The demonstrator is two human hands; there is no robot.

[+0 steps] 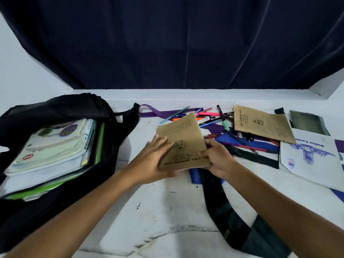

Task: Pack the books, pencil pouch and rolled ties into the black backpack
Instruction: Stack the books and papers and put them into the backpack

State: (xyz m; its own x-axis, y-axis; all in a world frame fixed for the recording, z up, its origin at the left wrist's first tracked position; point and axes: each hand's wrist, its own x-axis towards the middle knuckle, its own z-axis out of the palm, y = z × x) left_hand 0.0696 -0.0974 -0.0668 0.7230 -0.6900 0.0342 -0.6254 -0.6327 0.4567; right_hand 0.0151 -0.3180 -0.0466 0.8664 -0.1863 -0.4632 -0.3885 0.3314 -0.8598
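Backpack (115,146) lies open on its back at your left, well apart from your hands, with a stack of books (54,146) showing in its mouth. Nearest you, both bare forearms reach forward over the white surface (149,211); a dark tie (219,205) trails between them toward the near edge. Your left hand (154,155) lies flat against the brown notebook (183,144), fingers straight and spread on its cover. Your right hand (217,157) pinches that notebook's near right corner, thumb on top, fingers curled under. The notebook is lifted and tilted, its far edge raised. Beyond it, loose pens (206,116) and a purple tie (154,110) scatter; a second brown notebook (260,123) rests on them, a white book (312,161) at right. Dark curtain (176,43) hangs at the back.
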